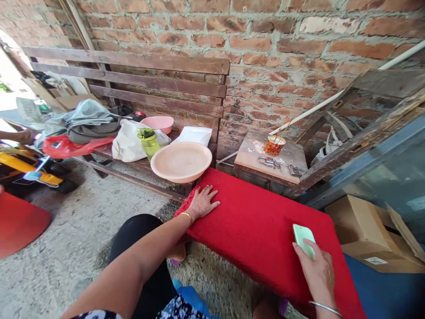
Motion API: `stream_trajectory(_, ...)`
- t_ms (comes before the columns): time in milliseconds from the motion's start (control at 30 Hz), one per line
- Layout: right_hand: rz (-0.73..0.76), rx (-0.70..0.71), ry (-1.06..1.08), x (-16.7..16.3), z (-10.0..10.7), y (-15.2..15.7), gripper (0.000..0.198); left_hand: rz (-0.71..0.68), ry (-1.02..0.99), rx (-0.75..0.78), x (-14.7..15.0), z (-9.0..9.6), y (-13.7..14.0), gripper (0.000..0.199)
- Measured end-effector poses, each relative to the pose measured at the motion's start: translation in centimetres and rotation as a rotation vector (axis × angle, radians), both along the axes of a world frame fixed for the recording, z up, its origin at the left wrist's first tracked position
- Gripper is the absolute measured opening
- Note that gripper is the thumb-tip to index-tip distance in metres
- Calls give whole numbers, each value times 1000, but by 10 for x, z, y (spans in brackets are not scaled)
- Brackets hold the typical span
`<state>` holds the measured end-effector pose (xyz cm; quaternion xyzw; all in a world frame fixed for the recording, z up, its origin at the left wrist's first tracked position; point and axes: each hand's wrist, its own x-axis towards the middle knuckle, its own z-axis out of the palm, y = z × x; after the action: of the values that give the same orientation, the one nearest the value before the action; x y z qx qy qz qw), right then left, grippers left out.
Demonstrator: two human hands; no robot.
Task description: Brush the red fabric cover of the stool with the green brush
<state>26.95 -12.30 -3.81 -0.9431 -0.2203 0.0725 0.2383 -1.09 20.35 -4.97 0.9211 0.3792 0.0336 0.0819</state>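
Note:
A red cloth (pixel 252 217) covers a long, narrow surface in front of me. My left hand (pixel 202 203) lies flat on its left end, fingers spread, with nothing in them. At the right end my right hand (pixel 317 266) grips a mint-green scrubbing brush (pixel 303 238) by its smooth, rounded back. The brush rests against the cloth, and its underside is hidden. Just beyond my left hand, a shallow pale-pink basin (pixel 181 162) stands on the end of the wooden bench.
The bench (pixel 159 82) also carries a green bottle (pixel 148 142), a white bag (pixel 126 141) and a pink bowl (pixel 159 123). A small table (pixel 245 153) holds a red-gold cup (pixel 274 145) and a padlock (pixel 268 162). An open cardboard box (pixel 368 230) stands right. Another person's hand (pixel 25 136) shows far left.

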Motion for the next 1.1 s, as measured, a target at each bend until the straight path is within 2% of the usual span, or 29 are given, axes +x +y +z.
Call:
stream_trajectory(200,351,101,-12,-59,1,98,55,-3,2,-9,-1,1,0,65)
stream_trajectory(267,417,104,-26,-63,0,112,52,-5,-3,-4,-1,0,0,65)
stream_trajectory(367,360,81,-15,-39,0,89,52,-9,-14,1,0,-2,0,65)
stream_trajectory(500,33,-44,8,15,3,26,68,-14,-21,-7,1,-3,0,65)
stream_trajectory(567,-109,-84,-7,26,5,14,76,-16,-22,-16,1,-4,0,65)
stream_trajectory(600,-129,-73,-16,25,4,18,78,-15,-23,-19,1,-4,0,65)
stream_trajectory(667,-46,3,-30,8,0,43,75,-11,-29,-21,0,-4,0,65)
stream_trajectory(767,208,120,-40,-35,-8,105,63,-8,-36,-17,0,-4,0,65)
stream_trajectory(833,325,152,-41,-58,-10,141,54,-10,-34,-20,0,-3,0,65)
stream_trajectory(900,385,163,-40,-67,-10,158,48,-10,-30,-29,0,-1,0,64)
stream_trajectory(967,398,160,-40,-57,-8,151,48,-12,-30,-41,0,1,0,65)
stream_trajectory(1033,340,134,-33,-32,-5,124,53,-15,-39,-49,0,2,-1,65)
stream_trajectory(1100,219,81,-16,-1,-3,89,60,-18,-52,-58,1,4,-2,66)
